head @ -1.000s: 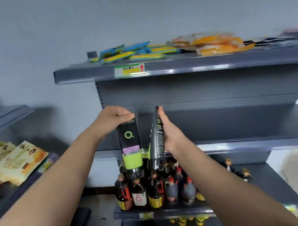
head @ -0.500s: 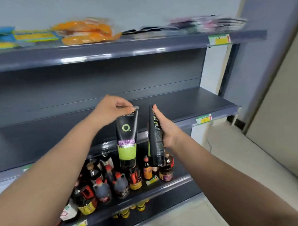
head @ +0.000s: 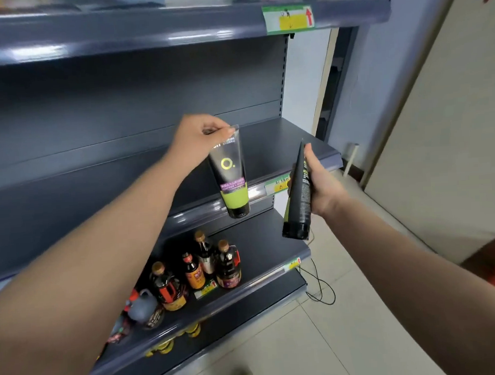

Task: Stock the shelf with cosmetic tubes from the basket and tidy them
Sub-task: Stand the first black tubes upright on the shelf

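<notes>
Two cosmetic tubes are held in the air in front of a dark grey shelf unit. The left tube (head: 230, 174) is black with a lime-green ring logo, a purple label strip, a broad lime band and a black cap. It hangs nearly upright, cap down and flat crimped end up, its long axis leaning slightly to the right at the bottom. The left hand (head: 199, 141) pinches that crimped end between curled fingers and thumb, in front of the middle shelf (head: 281, 135). The right tube (head: 299, 196) is seen edge-on, black with lime print and a black cap; its long axis tilts, thin crimp up and away, cap down and toward the lower left. The right hand (head: 321, 184) grips it around the body, just off the shelf's right front corner. Yellow-and-green price tags (head: 288, 18) sit on the shelf edges. On the lower shelf (head: 265, 243) stand dark sauce bottles (head: 227, 264) with gold caps. The floor (head: 332, 339) is pale tile, a thin black cable (head: 320, 286) lies looped on it, and a pale blue wall rises at right.
</notes>
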